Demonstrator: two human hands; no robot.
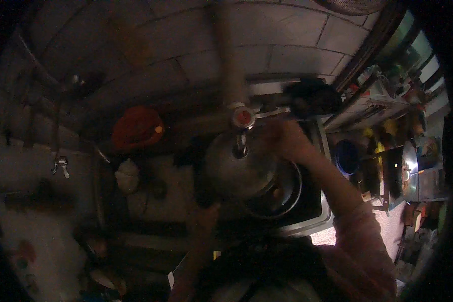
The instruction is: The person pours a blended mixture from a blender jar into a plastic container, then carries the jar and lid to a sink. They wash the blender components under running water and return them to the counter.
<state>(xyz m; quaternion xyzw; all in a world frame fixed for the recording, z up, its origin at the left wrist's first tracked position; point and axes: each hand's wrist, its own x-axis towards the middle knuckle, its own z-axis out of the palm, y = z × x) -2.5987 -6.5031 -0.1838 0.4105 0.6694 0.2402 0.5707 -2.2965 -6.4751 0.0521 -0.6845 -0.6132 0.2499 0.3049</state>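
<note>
Under the metal faucet (243, 122) with a red-marked top lies a large round metal vessel (238, 170), a pan or a lid. My right hand (285, 139) is at its upper right edge, just below the faucet's lever; its fingers are blurred and dark. At the vessel's lower left is my left hand (205, 215), close to a dark part that may be a handle; its grip is too dim to make out. A second round vessel with a shiny rim (299, 188) sits partly beneath the first, in the dark sink.
The sink's metal edge (326, 215) runs along the right. An orange-red object (137, 128) and a pale bundle (127, 176) lie to the left. Another tap (62, 164) is at the far left. A blue basin (347, 156) stands beyond the sink, and tiled wall (294, 30) rises behind.
</note>
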